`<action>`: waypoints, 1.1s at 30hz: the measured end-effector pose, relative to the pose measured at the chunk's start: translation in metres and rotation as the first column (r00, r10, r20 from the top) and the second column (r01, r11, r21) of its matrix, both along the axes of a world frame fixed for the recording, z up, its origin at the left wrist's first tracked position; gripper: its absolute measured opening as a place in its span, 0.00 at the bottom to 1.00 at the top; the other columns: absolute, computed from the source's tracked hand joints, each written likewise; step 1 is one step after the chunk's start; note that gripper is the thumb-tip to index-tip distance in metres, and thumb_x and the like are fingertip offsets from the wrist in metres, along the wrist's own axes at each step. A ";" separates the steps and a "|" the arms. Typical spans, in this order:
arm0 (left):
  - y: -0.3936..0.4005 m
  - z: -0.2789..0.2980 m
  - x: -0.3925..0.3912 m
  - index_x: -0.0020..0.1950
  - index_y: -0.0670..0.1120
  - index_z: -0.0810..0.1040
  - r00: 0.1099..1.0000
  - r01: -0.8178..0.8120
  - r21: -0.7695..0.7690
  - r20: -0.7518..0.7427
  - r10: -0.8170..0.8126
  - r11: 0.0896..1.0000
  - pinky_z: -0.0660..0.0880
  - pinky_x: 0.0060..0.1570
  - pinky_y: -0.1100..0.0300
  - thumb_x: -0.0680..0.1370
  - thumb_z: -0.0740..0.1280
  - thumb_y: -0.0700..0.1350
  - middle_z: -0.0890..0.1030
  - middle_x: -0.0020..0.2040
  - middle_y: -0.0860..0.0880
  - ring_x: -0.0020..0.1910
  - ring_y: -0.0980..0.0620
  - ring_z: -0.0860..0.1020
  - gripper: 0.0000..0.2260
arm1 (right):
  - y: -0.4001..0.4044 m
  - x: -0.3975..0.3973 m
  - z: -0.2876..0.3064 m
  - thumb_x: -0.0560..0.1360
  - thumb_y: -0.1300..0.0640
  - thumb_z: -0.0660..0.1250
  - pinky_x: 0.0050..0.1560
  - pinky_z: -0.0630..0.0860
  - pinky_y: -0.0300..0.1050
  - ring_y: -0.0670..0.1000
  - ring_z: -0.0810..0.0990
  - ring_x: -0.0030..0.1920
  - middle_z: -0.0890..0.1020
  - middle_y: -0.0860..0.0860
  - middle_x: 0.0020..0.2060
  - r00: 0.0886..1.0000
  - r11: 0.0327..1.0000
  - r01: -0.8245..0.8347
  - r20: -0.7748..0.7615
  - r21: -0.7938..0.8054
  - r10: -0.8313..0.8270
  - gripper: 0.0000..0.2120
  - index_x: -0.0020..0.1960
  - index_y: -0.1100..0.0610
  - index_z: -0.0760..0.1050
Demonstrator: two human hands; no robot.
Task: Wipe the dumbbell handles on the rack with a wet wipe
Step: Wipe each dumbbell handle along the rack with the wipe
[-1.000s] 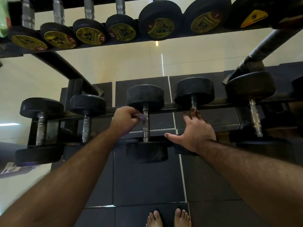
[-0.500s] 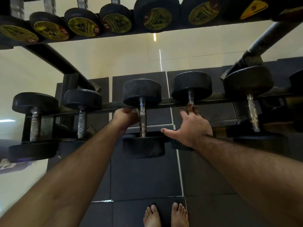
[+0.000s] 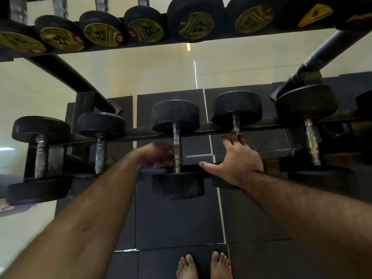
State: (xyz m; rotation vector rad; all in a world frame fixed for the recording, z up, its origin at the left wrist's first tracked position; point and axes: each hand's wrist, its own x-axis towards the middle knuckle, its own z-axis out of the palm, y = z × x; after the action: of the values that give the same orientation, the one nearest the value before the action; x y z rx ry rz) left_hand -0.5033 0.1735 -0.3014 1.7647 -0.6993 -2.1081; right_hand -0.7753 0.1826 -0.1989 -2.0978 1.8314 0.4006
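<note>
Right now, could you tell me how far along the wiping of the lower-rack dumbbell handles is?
Nothing shows which handles are already wiped. In hand: the left hand, blurred with motion, presses against the middle dumbbell's handle; a purplish smear at the hand may be the wipe. The right hand rests open over the next dumbbell. The far-right handle and the two left handles are untouched now.
</note>
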 end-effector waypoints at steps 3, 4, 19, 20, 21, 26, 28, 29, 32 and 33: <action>-0.002 -0.021 0.024 0.49 0.40 0.84 0.989 -0.131 0.011 -0.073 0.132 0.991 0.84 0.52 0.53 0.80 0.67 0.31 0.83 0.48 0.40 0.42 0.49 0.86 0.08 | -0.002 0.000 -0.003 0.63 0.10 0.53 0.69 0.77 0.57 0.59 0.70 0.78 0.67 0.55 0.81 1.000 1.000 -0.007 -0.017 0.003 0.007 0.61 0.81 0.51 0.67; -0.007 -0.025 0.023 0.48 0.42 0.84 0.957 -0.279 -0.056 -0.094 0.273 0.959 0.84 0.53 0.53 0.80 0.66 0.31 0.83 0.49 0.41 0.43 0.50 0.86 0.09 | -0.002 0.001 -0.003 0.62 0.10 0.53 0.68 0.77 0.57 0.59 0.70 0.77 0.68 0.55 0.81 1.000 1.000 -0.006 -0.019 0.005 0.007 0.60 0.80 0.51 0.67; -0.021 -0.009 -0.001 0.58 0.38 0.82 0.966 -0.029 0.079 -0.255 0.048 0.996 0.82 0.37 0.64 0.80 0.56 0.26 0.86 0.50 0.41 0.42 0.51 0.86 0.17 | -0.002 0.007 -0.001 0.63 0.11 0.54 0.70 0.76 0.58 0.59 0.68 0.79 0.66 0.55 0.82 0.999 1.000 0.010 -0.034 -0.001 -0.010 0.59 0.80 0.50 0.67; -0.016 -0.012 0.004 0.55 0.38 0.82 0.969 0.109 0.105 -0.231 -0.083 0.988 0.83 0.36 0.64 0.79 0.54 0.24 0.85 0.47 0.41 0.40 0.51 0.86 0.20 | -0.002 0.007 -0.002 0.63 0.11 0.54 0.70 0.75 0.58 0.59 0.68 0.79 0.66 0.55 0.82 0.999 1.000 0.013 -0.032 -0.002 -0.013 0.59 0.80 0.50 0.67; -0.013 -0.017 0.012 0.54 0.38 0.82 0.957 0.215 0.118 -0.224 -0.185 0.969 0.84 0.42 0.61 0.79 0.54 0.23 0.85 0.48 0.41 0.41 0.50 0.86 0.19 | -0.002 0.007 -0.002 0.63 0.11 0.54 0.71 0.75 0.58 0.59 0.67 0.80 0.65 0.55 0.83 0.999 1.000 0.014 -0.031 -0.002 -0.015 0.59 0.80 0.50 0.67; -0.019 -0.014 0.008 0.57 0.40 0.80 0.993 0.018 0.059 -0.116 -0.011 0.998 0.84 0.41 0.61 0.81 0.56 0.26 0.85 0.50 0.43 0.48 0.49 0.85 0.16 | -0.003 0.006 -0.002 0.64 0.11 0.55 0.71 0.75 0.58 0.59 0.67 0.80 0.64 0.56 0.84 1.000 1.000 0.015 -0.027 -0.005 -0.015 0.59 0.81 0.50 0.66; -0.015 -0.002 -0.004 0.55 0.39 0.82 0.990 0.043 0.082 -0.137 -0.031 0.996 0.83 0.40 0.62 0.81 0.56 0.26 0.86 0.48 0.42 0.45 0.50 0.86 0.16 | -0.003 0.007 0.000 0.63 0.11 0.54 0.73 0.74 0.58 0.59 0.65 0.81 0.62 0.55 0.84 0.999 1.000 0.023 -0.027 -0.001 -0.023 0.60 0.81 0.50 0.66; -0.013 0.000 -0.004 0.51 0.38 0.81 0.987 0.135 0.115 -0.108 -0.123 0.984 0.83 0.37 0.63 0.81 0.56 0.25 0.86 0.43 0.42 0.39 0.52 0.86 0.16 | -0.003 0.007 0.000 0.63 0.11 0.54 0.74 0.73 0.58 0.59 0.64 0.82 0.61 0.55 0.85 0.999 1.000 0.023 -0.030 0.004 -0.022 0.60 0.82 0.50 0.65; -0.019 0.000 0.013 0.54 0.35 0.81 0.954 0.299 0.153 -0.028 -0.299 0.942 0.85 0.50 0.53 0.78 0.58 0.22 0.84 0.49 0.38 0.45 0.46 0.86 0.15 | -0.003 0.007 0.001 0.64 0.11 0.55 0.73 0.74 0.58 0.59 0.66 0.81 0.62 0.56 0.84 0.999 1.000 0.018 -0.031 0.014 -0.017 0.59 0.82 0.50 0.65; -0.024 -0.001 0.017 0.55 0.34 0.80 0.951 0.301 0.142 0.021 -0.307 0.943 0.85 0.50 0.52 0.77 0.58 0.22 0.84 0.49 0.37 0.46 0.44 0.86 0.15 | -0.003 0.006 0.001 0.64 0.11 0.55 0.71 0.74 0.58 0.59 0.67 0.80 0.64 0.56 0.83 1.000 1.000 0.015 -0.026 0.015 -0.015 0.59 0.81 0.50 0.65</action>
State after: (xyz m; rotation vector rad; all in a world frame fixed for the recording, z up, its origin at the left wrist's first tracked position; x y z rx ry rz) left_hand -0.4865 0.1498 -0.3019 1.8810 -0.9105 -2.3760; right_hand -0.7688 0.1795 -0.1975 -2.0768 1.8519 0.4388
